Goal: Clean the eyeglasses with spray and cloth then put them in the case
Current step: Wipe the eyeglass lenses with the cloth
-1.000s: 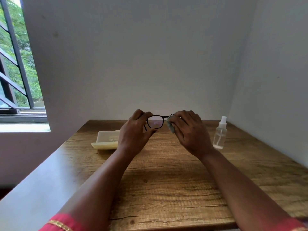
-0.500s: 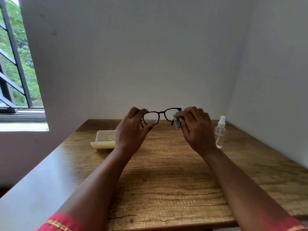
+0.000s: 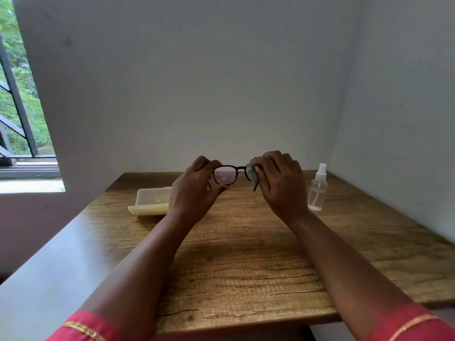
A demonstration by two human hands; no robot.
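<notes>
- Eyeglasses (image 3: 225, 175), black frame, are held in the air above the far part of the wooden table (image 3: 246, 254), lenses facing the person.
- Left hand (image 3: 193, 193) pinches the left end of the frame, fingers on top, thumb under the rim; that lens is uncovered.
- Right hand (image 3: 280, 183) pinches a grey cloth (image 3: 251, 171) around the other lens, fingers curled; that lens is hidden.
- Compared with half a second ago: the cloth now covers the right lens, which showed before; the hands sit closer together.
- Open cream case (image 3: 150, 204) lies on the table behind the left hand.
- Clear spray bottle (image 3: 317, 190) stands upright right of the right hand, apart from it.
</notes>
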